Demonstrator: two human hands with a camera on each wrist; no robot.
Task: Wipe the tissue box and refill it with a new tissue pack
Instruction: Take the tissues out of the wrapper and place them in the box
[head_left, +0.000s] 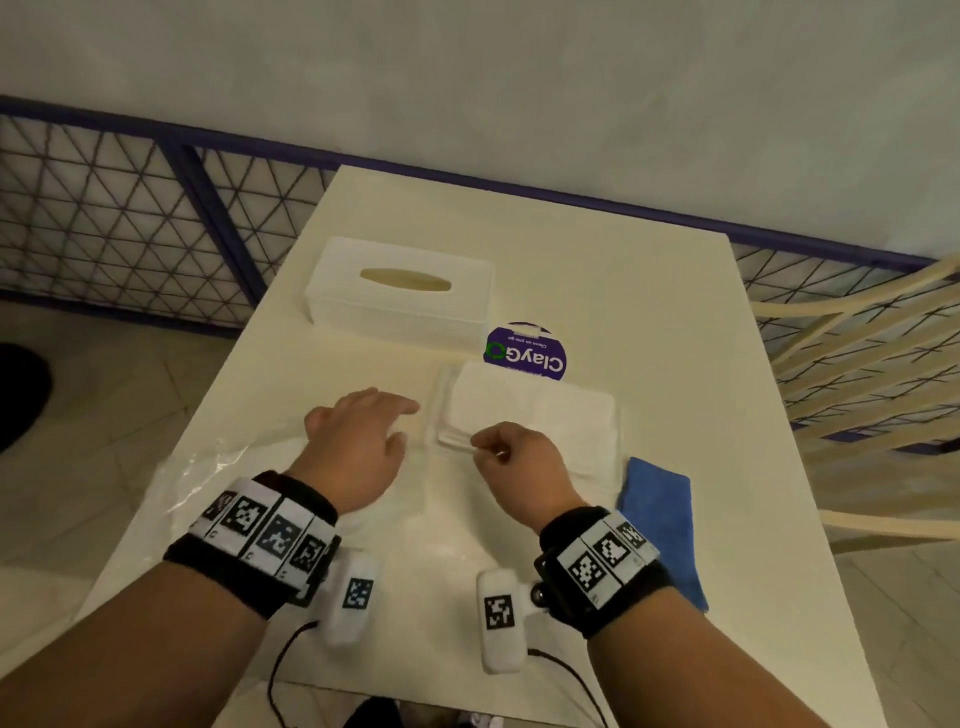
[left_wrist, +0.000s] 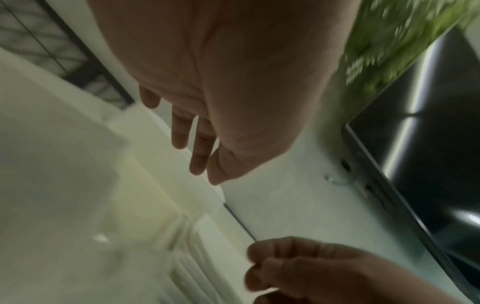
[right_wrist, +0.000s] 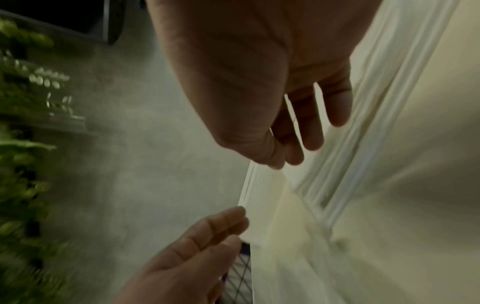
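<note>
Tissue stack (head_left: 540, 415) sits centre frame on the table (head_left: 675, 322), below the white tissue box (head_left: 400, 288) at upper centre. It's soft, light and floppy, and its sheets will likely shear apart, so support both long sides rather than a corner. Right hand (head_left: 524, 462) pinches the stack's near-left corner. Left hand (head_left: 358, 441) is flat, fingers relaxed, just left of the stack, holding nothing. Purple round label (head_left: 524, 353) reads "ClayGo", "Clean as you go".

Black wristbands (head_left: 249, 551) with white coded tags (white cameras (head_left: 349, 597) beneath), bare forearms
</note>
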